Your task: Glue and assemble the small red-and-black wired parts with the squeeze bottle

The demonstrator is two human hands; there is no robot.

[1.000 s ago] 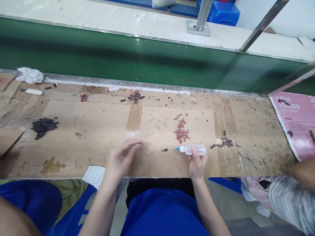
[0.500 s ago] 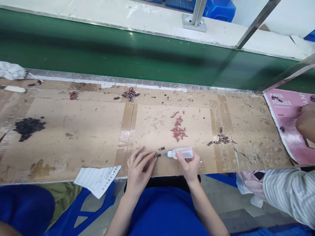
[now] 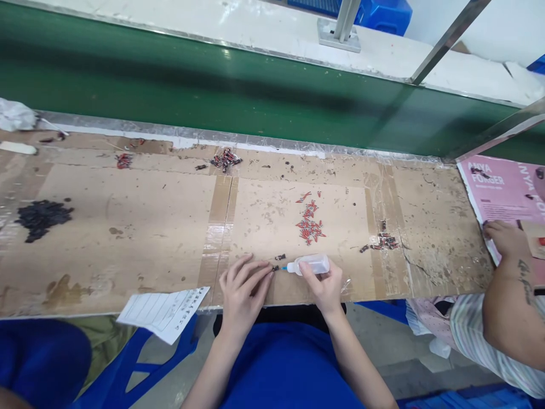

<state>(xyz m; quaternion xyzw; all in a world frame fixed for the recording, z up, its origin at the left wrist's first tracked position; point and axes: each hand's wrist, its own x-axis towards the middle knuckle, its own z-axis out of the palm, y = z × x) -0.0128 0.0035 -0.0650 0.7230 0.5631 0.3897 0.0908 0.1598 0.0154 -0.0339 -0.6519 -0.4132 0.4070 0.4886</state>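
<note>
My left hand (image 3: 244, 287) rests on the cardboard, thumb and index finger closed on a small black part (image 3: 275, 268). In my right hand (image 3: 328, 286) is a clear squeeze bottle (image 3: 313, 263), lying almost level. Its thin blue nozzle (image 3: 284, 268) points left, with the tip at or very close to the held part; whether they touch I cannot tell. Just above sits another small black part (image 3: 280, 257). Farther up the cardboard lies a loose pile of small red pieces (image 3: 310, 227).
Dark-and-red parts (image 3: 385, 242) lie to the right, and a similar heap (image 3: 226, 160) near the back. At left is a pile of black pieces (image 3: 42, 218). A paper sheet (image 3: 164, 312) overhangs the front edge. A co-worker's hand (image 3: 504, 236) is at the pink sheet (image 3: 489, 196).
The bottle has shifted slightly left, bringing its nozzle to the held part. At the right, the co-worker's arm has moved left and down toward the pink sheet's near side.
</note>
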